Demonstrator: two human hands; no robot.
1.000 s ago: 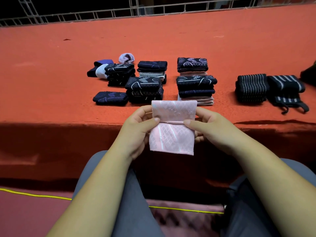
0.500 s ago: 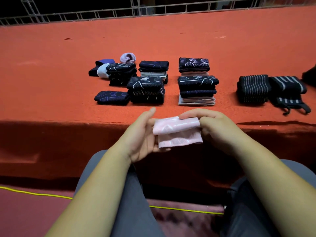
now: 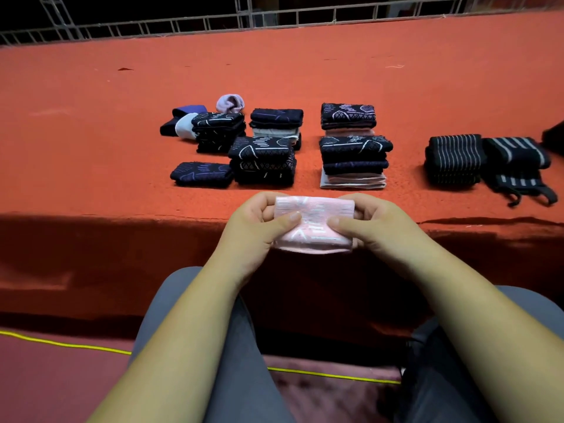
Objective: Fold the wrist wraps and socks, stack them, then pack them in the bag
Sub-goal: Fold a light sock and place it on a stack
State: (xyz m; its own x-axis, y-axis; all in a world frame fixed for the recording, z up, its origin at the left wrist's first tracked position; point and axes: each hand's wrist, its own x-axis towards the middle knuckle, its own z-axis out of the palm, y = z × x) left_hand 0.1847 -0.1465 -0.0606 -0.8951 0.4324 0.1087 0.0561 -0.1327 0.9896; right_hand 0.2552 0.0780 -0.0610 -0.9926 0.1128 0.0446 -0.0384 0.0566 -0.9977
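A pink sock [image 3: 314, 222], folded into a small flat packet, is held in front of the table's near edge. My left hand [image 3: 259, 227] pinches its left side with thumb on top, and my right hand [image 3: 369, 227] pinches its right side the same way. On the orange table [image 3: 91, 117] behind stand several stacks of folded dark patterned socks [image 3: 262, 160], one stack with pale socks at its base [image 3: 354, 161]. Two black striped wrist wraps [image 3: 454, 158] lie at the right, one folded, the other [image 3: 518, 166] with its straps loose.
A few rolled socks, purple, white and lilac [image 3: 230, 103], sit at the back left of the stacks. A dark object [image 3: 554, 137] shows at the right edge. A metal railing [image 3: 274, 16] runs behind the table. My knees are below, with a yellow line [image 3: 61, 345] on the floor.
The pink sock hung half unfolded between my hands a second ago. It has since been folded over into a compact packet, and both thumbs now press on its top.
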